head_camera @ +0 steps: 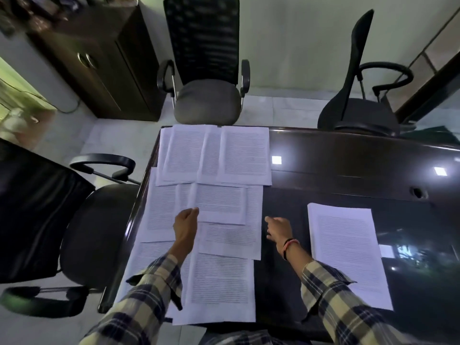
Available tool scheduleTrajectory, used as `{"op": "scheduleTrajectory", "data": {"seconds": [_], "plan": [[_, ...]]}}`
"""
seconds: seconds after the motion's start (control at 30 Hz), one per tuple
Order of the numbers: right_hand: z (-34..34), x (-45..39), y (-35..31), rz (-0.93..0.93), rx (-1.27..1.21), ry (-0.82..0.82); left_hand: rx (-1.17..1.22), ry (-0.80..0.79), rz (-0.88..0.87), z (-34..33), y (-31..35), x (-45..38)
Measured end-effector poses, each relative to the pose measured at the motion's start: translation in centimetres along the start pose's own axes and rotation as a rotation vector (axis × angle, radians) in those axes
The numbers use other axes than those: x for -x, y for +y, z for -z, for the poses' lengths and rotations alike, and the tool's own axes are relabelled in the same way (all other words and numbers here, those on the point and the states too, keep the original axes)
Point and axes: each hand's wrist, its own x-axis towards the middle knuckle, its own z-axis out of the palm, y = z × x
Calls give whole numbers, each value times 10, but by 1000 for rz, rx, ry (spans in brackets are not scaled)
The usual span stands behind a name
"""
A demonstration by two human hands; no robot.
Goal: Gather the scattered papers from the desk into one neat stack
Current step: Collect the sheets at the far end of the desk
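Fingers of left hand [185, 221] pinch the near corner of one white printed sheet [220, 204]; right hand [278, 229] hovers with fingers loosely spread over dark glossy desk [348, 175]. Neat white paper stack [348, 252] lies right; scattered printed pages [216, 153] overlap beyond.

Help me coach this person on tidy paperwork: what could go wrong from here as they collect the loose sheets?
1. The left hand pinches one sheet that overlaps its neighbours; lifting it fast could drag those askew.
2. Several loose sheets overhang the desk's left edge and could slip to the floor if nudged.
3. The stack lies apart on the right; the right hand holds nothing, so carried sheets may land crooked unless it squares them.
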Motion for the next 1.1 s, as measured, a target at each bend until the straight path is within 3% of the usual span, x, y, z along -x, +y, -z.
{"op": "scheduleTrajectory", "data": {"seconds": [0.17,0.3,0.43,0.6,0.77,0.9,1.0,1.1], "plan": [[-37,-70,33,-61,89,-46,-105,113,80,38,1,-51],[-47,-38,-8,-23,150,26,-245,184,110,66,3,-81],[-56,-37,-25,-1,193,51,-482,151,125,81,1,-100],[-68,-44,-31,-3,205,-25,-584,98,64,82,-3,-103],[-80,-48,-31,40,217,-22,-469,42,72,83,-3,-113],[-88,-53,-40,47,149,-24,-309,55,89,80,-51,-189],[-93,-59,-45,-8,118,-21,-204,8,89,79,10,-140],[-98,-63,-46,-57,77,-40,-128,-28,80,71,26,-129]]}}
